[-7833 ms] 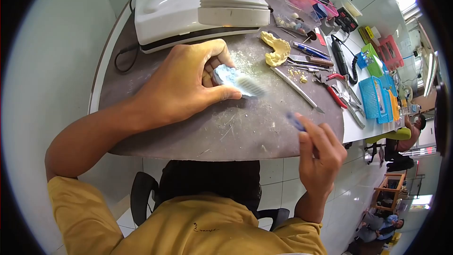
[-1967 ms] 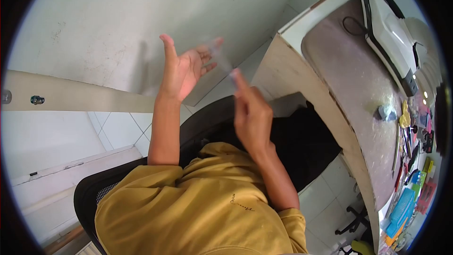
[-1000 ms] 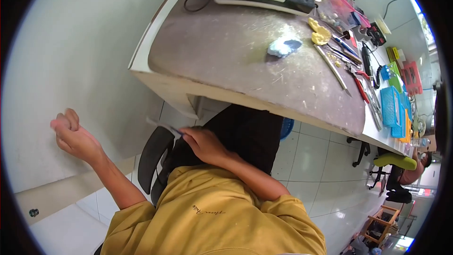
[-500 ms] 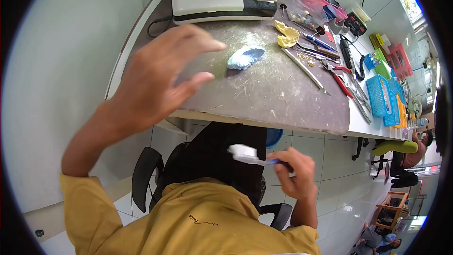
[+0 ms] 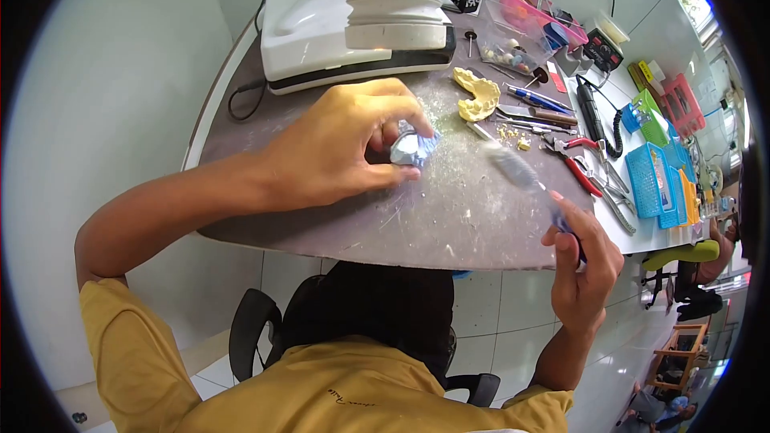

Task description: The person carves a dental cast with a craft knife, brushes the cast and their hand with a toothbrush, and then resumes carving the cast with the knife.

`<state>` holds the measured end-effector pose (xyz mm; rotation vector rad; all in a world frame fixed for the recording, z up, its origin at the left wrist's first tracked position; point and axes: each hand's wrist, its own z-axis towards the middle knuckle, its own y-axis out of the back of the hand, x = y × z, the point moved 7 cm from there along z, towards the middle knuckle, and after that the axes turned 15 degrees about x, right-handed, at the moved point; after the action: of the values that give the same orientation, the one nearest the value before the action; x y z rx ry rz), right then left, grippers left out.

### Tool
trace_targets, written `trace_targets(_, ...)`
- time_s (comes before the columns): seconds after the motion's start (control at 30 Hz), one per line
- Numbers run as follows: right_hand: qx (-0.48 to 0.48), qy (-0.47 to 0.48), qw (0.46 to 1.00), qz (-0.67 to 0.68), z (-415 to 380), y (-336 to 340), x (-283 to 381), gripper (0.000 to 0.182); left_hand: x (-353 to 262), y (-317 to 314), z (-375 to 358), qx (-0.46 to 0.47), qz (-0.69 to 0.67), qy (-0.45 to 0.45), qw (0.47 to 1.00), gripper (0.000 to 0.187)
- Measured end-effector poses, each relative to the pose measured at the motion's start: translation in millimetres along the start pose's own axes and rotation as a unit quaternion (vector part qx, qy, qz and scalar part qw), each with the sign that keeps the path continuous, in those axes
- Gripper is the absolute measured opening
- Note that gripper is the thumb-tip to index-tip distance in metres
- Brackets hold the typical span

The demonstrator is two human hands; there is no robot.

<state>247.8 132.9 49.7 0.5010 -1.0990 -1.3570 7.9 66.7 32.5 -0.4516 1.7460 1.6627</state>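
Head view: the blue piece [image 5: 415, 149] is gripped between the left hand's [image 5: 337, 144] thumb and fingers, over the mat [image 5: 449, 224]; the brush [image 5: 516, 169], blurred, is grasped in the right hand's [image 5: 584, 261] fingers, near the mat's right edge.

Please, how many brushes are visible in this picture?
1: the brush, blurred, in the right hand above the table. More may be hidden among the tools.

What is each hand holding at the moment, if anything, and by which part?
The left hand grips the pale blue piece by its edges, between thumb and fingers. The right hand holds the blurred brush by its handle.
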Motion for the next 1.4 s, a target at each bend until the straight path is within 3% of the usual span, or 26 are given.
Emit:
trace_targets(0.13, 0.04, 0.006, 0.999, -0.02, 25, -8, 12, 0.035, 12, -5, 10, -0.002, -0.119, 0.022, 0.993, 0.031)
trace_targets(0.2, 0.082, -0.077, 0.993, -0.036, 31, -15, -6, 0.04, 2, -6, 12, 0.014, -0.135, -0.018, 0.991, 0.029)
trace_targets(0.27, -0.011, -0.136, 0.99, -0.032, 26, -2, -45, 0.033, 7, -10, 13, 0.021, -0.277, 0.016, 0.961, 0.029)
trace_targets(0.33, -0.054, -0.228, 0.972, -0.014, 22, 8, -74, 0.029, 5, -15, 17, 0.041, -0.278, -0.031, 0.959, 0.036)
trace_targets(0.4, -0.007, -0.232, 0.971, -0.049, 32, 6, -77, 0.026, 10, -23, 19, 0.01, -0.477, -0.027, 0.878, 0.041)
trace_targets(0.53, 0.047, -0.205, 0.967, -0.144, 49, -6, -80, 0.025, 17, -33, 24, 0.015, -0.563, -0.045, 0.825, 0.044)
trace_targets(0.6, -0.011, -0.085, 0.947, -0.309, 56, -2, -49, 0.028, 23, -32, 20, 0.003, -0.568, -0.022, 0.823, 0.044)
trace_targets(0.67, 0.008, -0.059, 0.96, -0.272, 51, -4, -36, 0.03, 29, -29, 17, -0.017, -0.568, -0.028, 0.822, 0.044)
trace_targets(0.73, 0.138, -0.075, 0.974, -0.165, 46, -23, -36, 0.03, 33, -27, 16, -0.016, -0.562, -0.017, 0.827, 0.043)
trace_targets(0.87, 0.139, -0.051, 0.965, -0.218, 45, -25, -24, 0.031, 25, -20, 17, 0.003, -0.571, -0.054, 0.819, 0.043)
trace_targets(0.97, 0.125, -0.06, 0.963, -0.233, 46, -16, -16, 0.031, 24, -20, 17, 0.005, -0.575, -0.054, 0.816, 0.045)
trace_targets(1.13, -0.083, -0.069, 0.985, -0.132, 52, 19, -16, 0.026, 26, -24, 15, 0.001, -0.587, -0.049, 0.808, 0.046)
trace_targets(1.2, -0.096, -0.079, 0.99, -0.065, 63, 16, -25, 0.022, 28, -25, 16, 0.007, -0.584, -0.044, 0.811, 0.046)
trace_targets(1.27, -0.154, 0.036, 0.984, 0.088, 75, 18, -27, 0.022, 33, -26, 16, 0.012, -0.592, -0.046, 0.804, 0.046)
trace_targets(1.4, -0.097, 0.149, 0.981, 0.079, 96, 7, -4, 0.028, 31, -27, 16, 0.008, -0.584, -0.028, 0.811, 0.046)
